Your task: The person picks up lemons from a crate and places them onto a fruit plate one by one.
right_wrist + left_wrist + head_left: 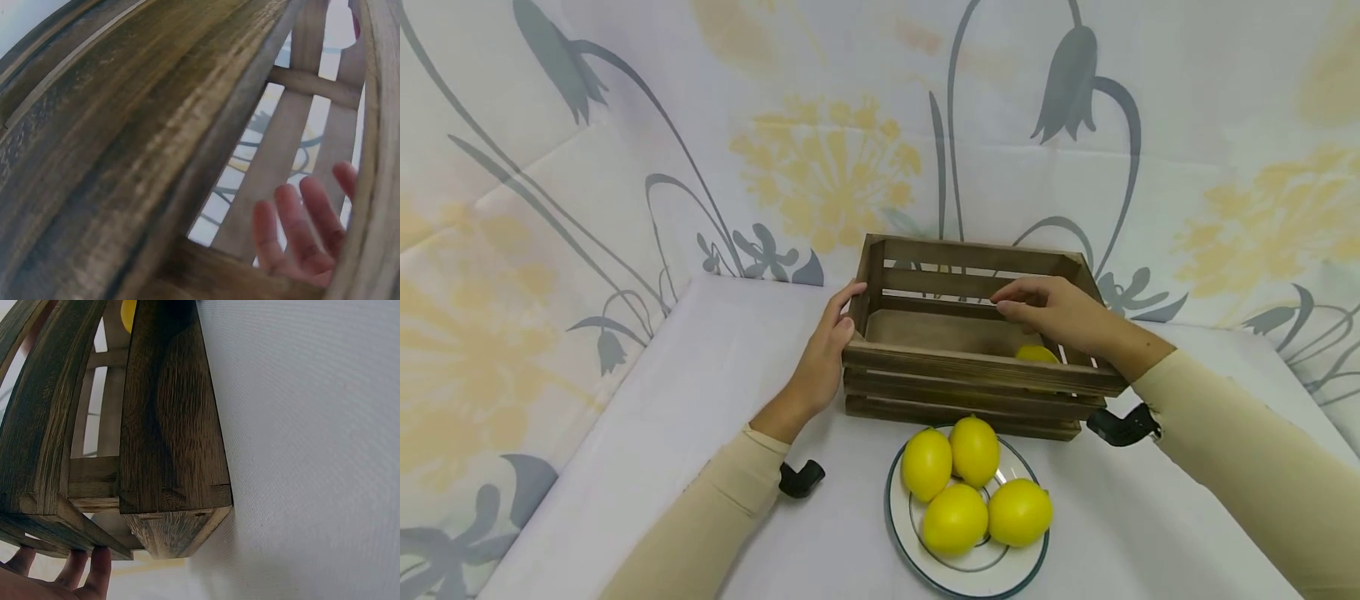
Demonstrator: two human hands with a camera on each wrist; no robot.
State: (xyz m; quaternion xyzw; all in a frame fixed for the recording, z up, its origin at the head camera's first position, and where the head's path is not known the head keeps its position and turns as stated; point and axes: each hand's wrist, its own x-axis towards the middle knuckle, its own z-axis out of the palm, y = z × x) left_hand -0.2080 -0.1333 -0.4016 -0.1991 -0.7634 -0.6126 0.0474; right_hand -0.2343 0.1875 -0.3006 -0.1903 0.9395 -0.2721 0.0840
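A dark wooden slatted crate stands at the centre, its open top upward. Against the outside of its left end lies my left hand, and in the left wrist view its fingertips touch the end slats. My right hand is over the crate's right part, holding nothing; its fingers are loosely extended in the right wrist view. Inside the crate, below that hand, sits one lemon, partly hidden by the front slats. In front of the crate, a plate carries several lemons.
White cloth covers the table. Behind it and to the sides hangs a fabric printed with grey and yellow flowers. The plate sits close to the crate's front face.
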